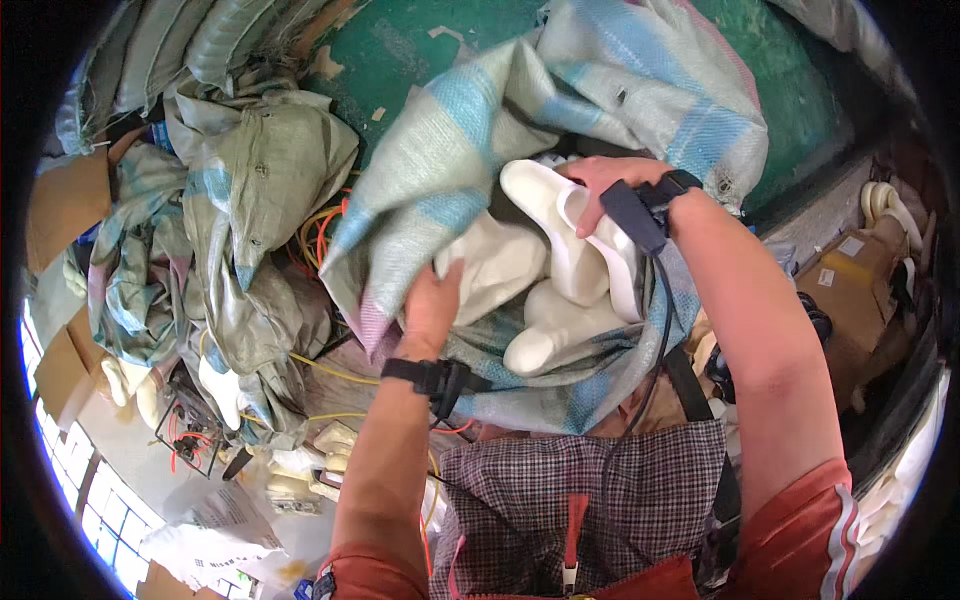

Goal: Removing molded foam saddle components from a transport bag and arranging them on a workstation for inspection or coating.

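Inside the woven sack [560, 130], the right hand [600, 185] grips a white boot [570, 235] while the left hand [432, 305] clenches the sack's edge, best held wide open.

Your woven sack [560, 110] is pale grey with light blue bands and a pink edge stripe, and the moulded pieces [560, 250] inside it are cream white. Your apron [600, 500] is a dark checked pattern, the floor [400, 50] green, the crumpled sacks [260, 190] dull olive.

Just 1 view, head-worn, tipping steeply down and close over the left hand [432, 300], right hand [600, 185] and striped woven sack [600, 80].
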The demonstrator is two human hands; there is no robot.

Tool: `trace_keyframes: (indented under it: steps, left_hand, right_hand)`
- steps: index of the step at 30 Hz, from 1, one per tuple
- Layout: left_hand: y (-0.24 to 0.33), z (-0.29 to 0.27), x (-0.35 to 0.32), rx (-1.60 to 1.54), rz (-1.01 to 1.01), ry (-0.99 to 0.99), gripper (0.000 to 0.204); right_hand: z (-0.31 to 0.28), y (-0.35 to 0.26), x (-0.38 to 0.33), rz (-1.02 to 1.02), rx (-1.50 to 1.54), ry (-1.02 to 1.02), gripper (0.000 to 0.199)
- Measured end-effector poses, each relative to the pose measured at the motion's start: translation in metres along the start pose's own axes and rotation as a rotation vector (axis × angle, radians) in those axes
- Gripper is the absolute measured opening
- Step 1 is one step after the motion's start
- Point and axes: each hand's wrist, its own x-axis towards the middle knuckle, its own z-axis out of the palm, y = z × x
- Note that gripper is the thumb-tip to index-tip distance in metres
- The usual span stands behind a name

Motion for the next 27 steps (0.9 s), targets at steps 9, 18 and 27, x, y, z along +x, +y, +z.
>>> trace_keyframes:
  steps: [9, 18, 27]
  left_hand:
    - [-0.041, -0.096, -0.010, -0.916, -0.521, -0.168, 0.065]
    - [-0.039, -0.069, -0.006, -0.796, -0.516, -0.113, 0.064]
    - [0.005, -0.040, 0.013, -1.091, -0.377, 0.309, 0.049]
  right_hand:
    - [-0.023, -0.033, -0.078, -0.381, 0.261, 0.792, 0.066]
    - [0.025, -0.056, -0.039, -0.310, -0.349, 1.451, 0.033]
    - [0.042, -0.040, -0.086, -0.171, -0.612, 1.270, 0.044]
